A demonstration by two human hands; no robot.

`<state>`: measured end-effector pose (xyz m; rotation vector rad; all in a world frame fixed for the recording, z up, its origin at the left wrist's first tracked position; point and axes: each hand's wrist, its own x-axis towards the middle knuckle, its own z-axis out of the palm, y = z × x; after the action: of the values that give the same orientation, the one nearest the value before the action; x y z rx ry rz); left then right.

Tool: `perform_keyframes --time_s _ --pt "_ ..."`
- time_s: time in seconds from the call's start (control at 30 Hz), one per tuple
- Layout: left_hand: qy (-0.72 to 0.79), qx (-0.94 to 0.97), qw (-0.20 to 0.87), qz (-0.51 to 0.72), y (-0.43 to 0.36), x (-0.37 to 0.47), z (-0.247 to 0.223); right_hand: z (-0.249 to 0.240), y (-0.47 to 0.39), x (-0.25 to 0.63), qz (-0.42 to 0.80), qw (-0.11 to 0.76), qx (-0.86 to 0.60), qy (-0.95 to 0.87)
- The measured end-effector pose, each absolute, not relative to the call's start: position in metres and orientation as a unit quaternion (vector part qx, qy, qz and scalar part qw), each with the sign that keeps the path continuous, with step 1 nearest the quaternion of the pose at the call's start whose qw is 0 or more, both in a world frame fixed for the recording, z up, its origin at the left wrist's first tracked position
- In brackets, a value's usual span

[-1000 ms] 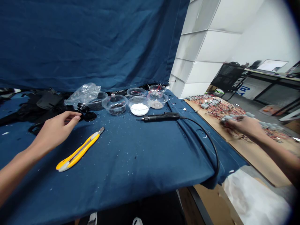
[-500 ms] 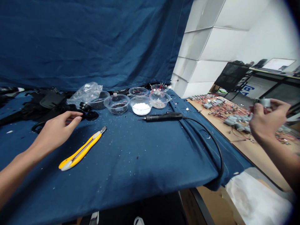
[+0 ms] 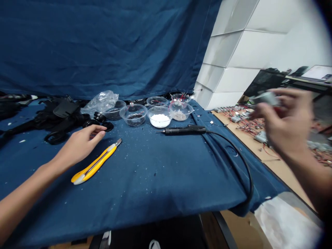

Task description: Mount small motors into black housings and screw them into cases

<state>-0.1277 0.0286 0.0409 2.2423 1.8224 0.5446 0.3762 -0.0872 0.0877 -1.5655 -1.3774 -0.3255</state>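
My right hand [image 3: 287, 121], blurred by motion, is raised at the right and grips a small grey motor-like part [image 3: 267, 99] between thumb and fingers. Over the blue cloth [image 3: 166, 180] at the left, my left hand [image 3: 81, 143] has its thumb and fingers slightly apart with nothing between them. A yellow utility knife [image 3: 96, 164] lies just right of that hand. Small round black parts [image 3: 99, 117] sit beyond its fingertips. Near the middle lies a black electric screwdriver [image 3: 184, 130], its cable running off to the right.
Clear bowls [image 3: 133, 116] with small parts, one filled with white pieces [image 3: 160, 120], stand behind the screwdriver. Black gear [image 3: 61, 116] and a plastic bag [image 3: 100, 102] lie back left. A wooden board [image 3: 280, 167] at the right carries several grey parts with red wires.
My right hand has moved left and closer with the grey part, away from the parts on the board. My left hand appears slightly further right as the whole view shifts.
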Motion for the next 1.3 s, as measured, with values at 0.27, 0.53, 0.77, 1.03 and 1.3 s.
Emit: perform_keyframes --time_s 0.27,0.53,0.77,1.03,1.3 --pt "0.561 0.800 0.105 0.184 0.040 -0.105 0.029 0.029 -0.058 0.236 0.152 0.262 -0.510 -0.805" --pt "0.555 0.799 0.026 0.231 0.096 -0.102 0.060 -0.001 -0.025 0.188 0.034 0.199 -0.467 -0.861" --pt "0.575 0.780 0.058 0.241 0.167 -0.107 0.073 -0.004 -0.025 0.195 0.203 0.239 -0.513 -0.799" --pt "0.515 0.816 0.077 0.249 0.194 -0.076 0.070 0.003 -0.026 0.194 0.250 0.267 -0.537 -0.760" --pt "0.344 0.918 0.096 0.172 0.174 0.008 0.072 0.000 -0.032 0.192 0.231 0.206 -0.481 -0.820"
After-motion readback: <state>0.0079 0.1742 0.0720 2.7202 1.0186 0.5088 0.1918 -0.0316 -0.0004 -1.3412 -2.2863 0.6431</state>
